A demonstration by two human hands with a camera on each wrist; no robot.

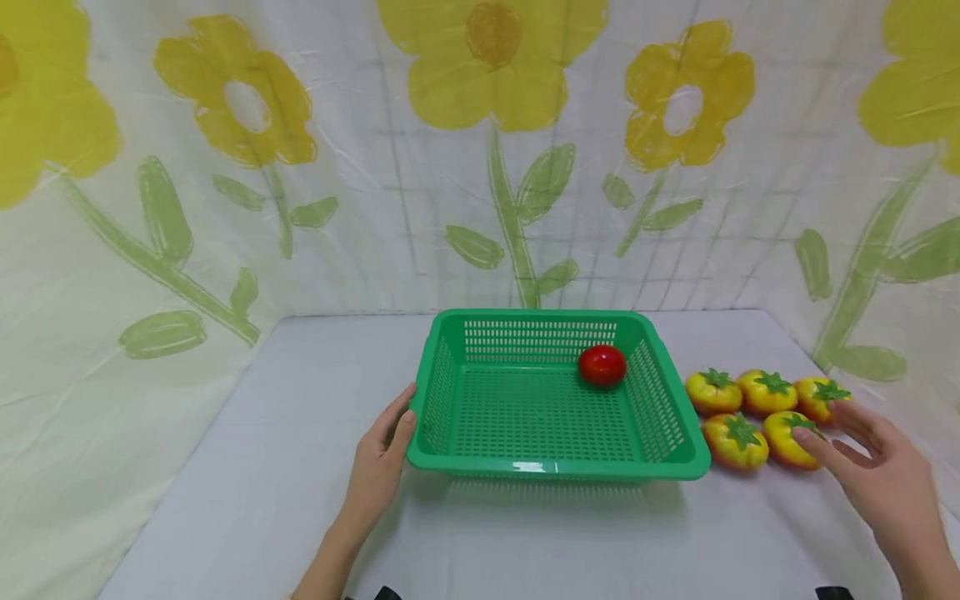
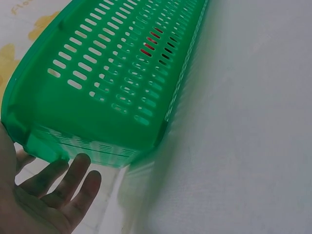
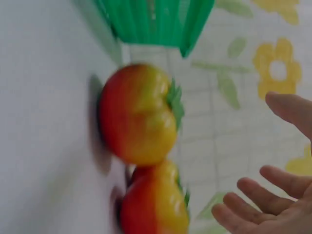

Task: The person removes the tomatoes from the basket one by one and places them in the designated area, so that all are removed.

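A green plastic basket (image 1: 558,468) stands in the middle of the table. My left hand (image 1: 381,454) touches the outside of its left rim; in the left wrist view the fingers (image 2: 80,168) lie loosely bent beside the basket's end. Inside, at the back right, lies a shiny red tomato-like fruit (image 1: 602,366). Several yellow-and-red tomatoes with green leafy tops, one of them a front tomato (image 1: 735,442), sit grouped to the basket's right. Over the rightmost ones hovers my right hand (image 1: 877,454), thumb and fingers spread, holding nothing. In the right wrist view the nearest tomato (image 3: 139,114) is apart from that hand.
A pale tabletop (image 1: 285,492) spreads under everything. Behind it and along both sides hangs a white curtain (image 1: 360,208) printed with yellow flowers. The tomatoes stand close to the basket's right wall and near the table's right edge.
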